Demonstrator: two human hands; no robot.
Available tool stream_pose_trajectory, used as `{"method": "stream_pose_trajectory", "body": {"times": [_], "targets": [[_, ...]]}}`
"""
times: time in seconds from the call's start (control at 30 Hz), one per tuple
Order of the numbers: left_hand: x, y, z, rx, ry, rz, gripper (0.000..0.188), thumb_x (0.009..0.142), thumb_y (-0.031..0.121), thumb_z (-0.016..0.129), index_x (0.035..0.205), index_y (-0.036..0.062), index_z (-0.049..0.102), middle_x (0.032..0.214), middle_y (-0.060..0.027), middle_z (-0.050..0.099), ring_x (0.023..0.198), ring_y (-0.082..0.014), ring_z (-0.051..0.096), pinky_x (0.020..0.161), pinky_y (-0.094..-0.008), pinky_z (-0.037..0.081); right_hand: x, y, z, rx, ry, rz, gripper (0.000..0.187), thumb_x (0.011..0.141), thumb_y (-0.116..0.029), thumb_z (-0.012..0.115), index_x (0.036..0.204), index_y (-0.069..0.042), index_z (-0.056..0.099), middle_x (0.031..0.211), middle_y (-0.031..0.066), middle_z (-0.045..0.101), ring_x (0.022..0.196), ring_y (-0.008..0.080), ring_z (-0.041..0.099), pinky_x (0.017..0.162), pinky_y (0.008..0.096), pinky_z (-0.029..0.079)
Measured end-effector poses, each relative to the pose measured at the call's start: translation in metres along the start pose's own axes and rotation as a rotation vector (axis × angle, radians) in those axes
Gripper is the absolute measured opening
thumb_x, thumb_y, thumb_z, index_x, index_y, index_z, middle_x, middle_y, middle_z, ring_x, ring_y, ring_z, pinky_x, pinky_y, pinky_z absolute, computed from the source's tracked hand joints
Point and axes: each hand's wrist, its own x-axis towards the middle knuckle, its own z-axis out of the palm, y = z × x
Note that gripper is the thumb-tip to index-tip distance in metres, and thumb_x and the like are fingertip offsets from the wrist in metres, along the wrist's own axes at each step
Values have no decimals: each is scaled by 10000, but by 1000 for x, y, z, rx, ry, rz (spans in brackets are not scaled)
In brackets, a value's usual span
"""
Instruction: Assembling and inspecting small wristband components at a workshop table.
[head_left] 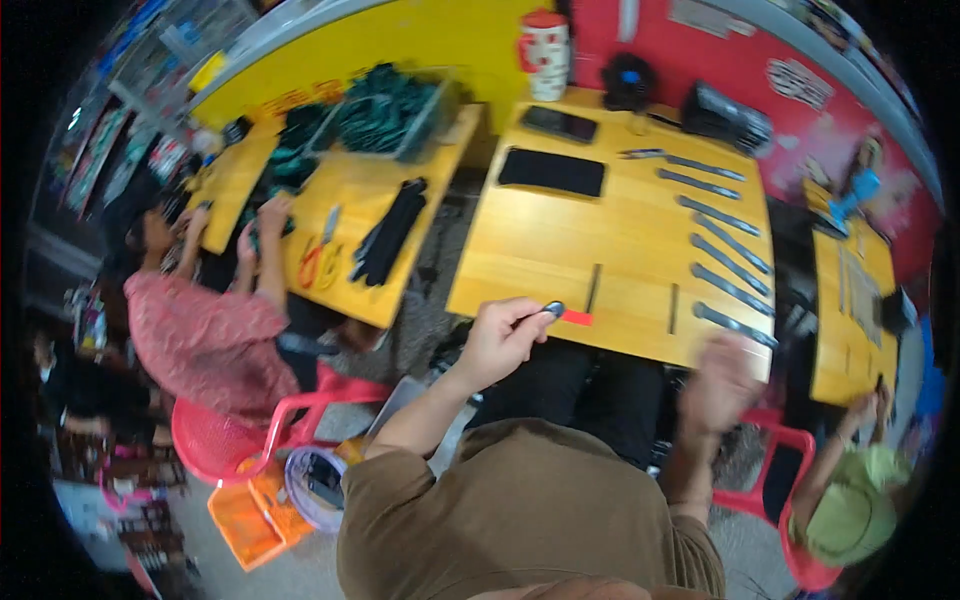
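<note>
My left hand (505, 340) is closed in a pinch at the table's near edge. Between thumb and finger it grips a small dark, shiny rounded piece (553, 310), whose kind I cannot make out. Beside that piece a red strip (577, 318) shows at the table edge, close to a thin black strip (594, 288). My right hand (718, 382) is smeared by motion at the near right corner, just below a grey-black strap (735, 325); its fingers cannot be read. Several similar straps (730, 285) lie in a column along the right side of the table.
A black flat pad (552, 172), a phone (560, 123), a small fan (628, 80) and a red-and-white flask (545, 55) stand or lie farther back. At left, a person (215, 330) works beside a tub of green material (390, 115). Another person (855, 500) sits at right.
</note>
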Motion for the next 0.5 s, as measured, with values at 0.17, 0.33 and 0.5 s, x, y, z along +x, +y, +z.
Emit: {"method": "stream_pose_trajectory", "body": {"times": [0.17, 0.33, 0.5], "targets": [[10, -24, 19, -110, 30, 32, 145, 962, 106, 568, 947, -3, 662, 749, -8, 642, 526, -38, 525, 474, -179, 425, -31, -3, 76, -63, -468, -142, 342, 755, 92, 691, 1083, 12, 638, 760, 115, 566, 592, 207, 591, 503, 278, 457], [10, -24, 35, -152, -12, 88, 154, 968, 94, 552, 1004, -11, 658, 772, -13, 639, 540, -44, 531, 478, -189, 429, -36, 8, 85, -141, -416, -240, 351, 752, 84, 709, 1090, 8, 649, 797, 122, 571, 629, 220, 568, 515, 289, 445], [5, -27, 37, -200, 10, 104, 165, 972, 80, 534, 1032, -13, 656, 788, -18, 624, 538, -52, 527, 471, -194, 424, -43, 16, 94, -221, -353, -436, 334, 695, 113, 651, 1017, 30, 678, 852, 143, 586, 604, 219, 598, 479, 298, 465]]}}
